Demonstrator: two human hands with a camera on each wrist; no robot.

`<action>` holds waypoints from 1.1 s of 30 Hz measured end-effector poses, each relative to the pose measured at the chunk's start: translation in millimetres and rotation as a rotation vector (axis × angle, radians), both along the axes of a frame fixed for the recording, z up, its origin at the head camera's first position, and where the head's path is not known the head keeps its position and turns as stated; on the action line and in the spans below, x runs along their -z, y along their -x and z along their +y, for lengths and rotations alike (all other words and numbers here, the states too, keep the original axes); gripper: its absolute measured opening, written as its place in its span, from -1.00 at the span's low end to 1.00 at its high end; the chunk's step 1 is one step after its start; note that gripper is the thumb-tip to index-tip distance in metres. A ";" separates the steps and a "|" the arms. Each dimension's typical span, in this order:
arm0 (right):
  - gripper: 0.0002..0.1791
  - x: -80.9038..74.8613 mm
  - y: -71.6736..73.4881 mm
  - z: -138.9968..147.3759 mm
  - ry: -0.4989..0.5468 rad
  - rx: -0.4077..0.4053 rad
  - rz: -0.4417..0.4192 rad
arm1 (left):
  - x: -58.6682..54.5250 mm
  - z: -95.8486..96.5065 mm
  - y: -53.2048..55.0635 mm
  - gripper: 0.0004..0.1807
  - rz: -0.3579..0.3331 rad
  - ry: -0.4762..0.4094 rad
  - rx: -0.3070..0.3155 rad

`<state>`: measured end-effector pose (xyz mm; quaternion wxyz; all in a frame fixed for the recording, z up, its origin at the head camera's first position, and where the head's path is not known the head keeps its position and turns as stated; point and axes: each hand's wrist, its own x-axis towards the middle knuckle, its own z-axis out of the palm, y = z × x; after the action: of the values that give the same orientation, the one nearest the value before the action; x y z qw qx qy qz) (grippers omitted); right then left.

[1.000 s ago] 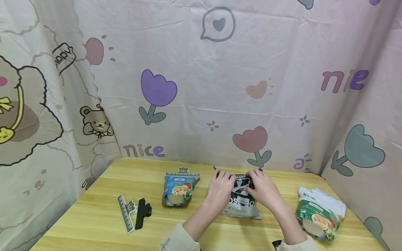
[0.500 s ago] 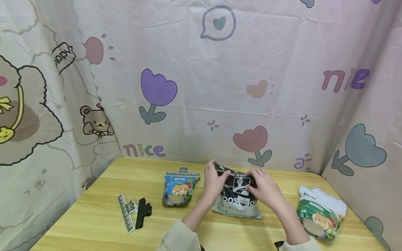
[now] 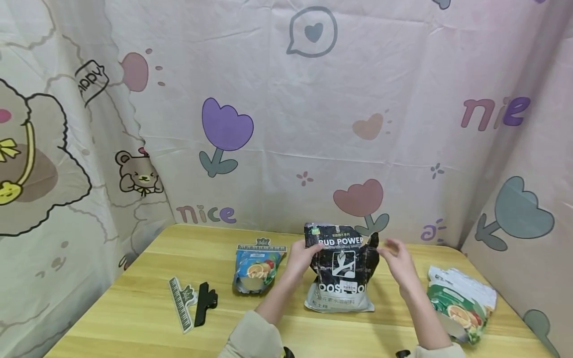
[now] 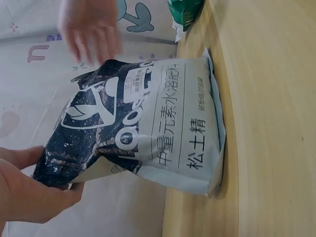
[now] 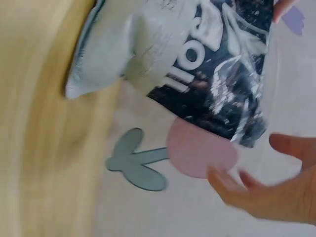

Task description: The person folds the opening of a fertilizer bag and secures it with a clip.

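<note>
A black and grey fertilizer bag (image 3: 343, 286) stands upright on the table, its crumpled top unfolded and reading "BUD POWER". My left hand (image 3: 301, 258) pinches the bag's upper left edge, thumb on the front. In the left wrist view, that hand (image 4: 37, 190) has thumb and fingers on either side of the black top. To the right of the bag is my right hand (image 3: 397, 261), fingers loosely bent. The right wrist view shows this hand (image 5: 271, 190) apart from the bag's top corner, with nothing between thumb and fingers.
Left of the bag stands a blue pouch (image 3: 254, 271) with a piano-key clip (image 3: 261, 248) across its top. Another piano-key clip (image 3: 181, 304) and a black clip (image 3: 205, 304) lie at the left. A green and white pouch (image 3: 463, 311) lies by my right forearm. Printed curtains surround the table (image 3: 134, 318).
The bag's folded top has been pulled up and straightened, showing more print. My left hand stays on its edge, while my right hand has let go and moved off to the right.
</note>
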<state>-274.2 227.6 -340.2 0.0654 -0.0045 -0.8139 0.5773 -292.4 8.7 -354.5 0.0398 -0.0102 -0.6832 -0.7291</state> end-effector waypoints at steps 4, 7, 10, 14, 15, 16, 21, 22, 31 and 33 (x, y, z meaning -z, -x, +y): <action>-0.44 16.3 8.4 5.5 0.190 -0.122 -0.118 | 0.5 1.5 2.5 -0.72 -0.016 -0.045 0.006; -0.58 22.5 11.7 5.8 0.264 -0.124 -0.113 | -0.3 2.3 4.8 -0.72 -0.025 -0.067 0.001; -0.69 22.7 12.8 5.5 0.283 -0.101 -0.097 | -2.3 2.4 7.4 -0.74 -0.025 -0.063 -0.019; -0.64 21.0 12.7 2.4 0.306 -0.071 -0.078 | -5.2 1.8 9.6 -0.73 -0.003 -0.069 -0.038; -0.61 20.5 12.5 1.8 0.311 -0.065 -0.078 | -5.6 1.7 9.9 -0.73 0.005 -0.073 -0.035; -0.58 19.9 12.3 0.8 0.315 -0.055 -0.077 | -5.7 1.7 10.4 -0.72 0.012 -0.080 -0.030; -0.47 17.9 11.0 -3.9 0.320 -0.023 -0.092 | -4.9 0.3 10.2 -0.72 0.038 -0.071 -0.011; -0.46 17.6 10.8 -4.9 0.319 -0.017 -0.095 | -4.7 -0.3 9.7 -0.72 0.041 -0.056 -0.012; -0.36 18.9 9.9 -4.8 0.291 -0.019 -0.122 | -4.6 -5.2 5.9 -0.70 0.077 0.125 -0.042; -0.35 20.2 9.9 -3.3 0.289 -0.034 -0.119 | -4.9 -5.1 4.3 -0.71 0.085 0.154 -0.056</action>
<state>-284.1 224.3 -360.4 0.0059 -0.0343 -0.7247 0.6882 -296.6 3.7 -349.5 0.0882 -0.0252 -0.7350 -0.6718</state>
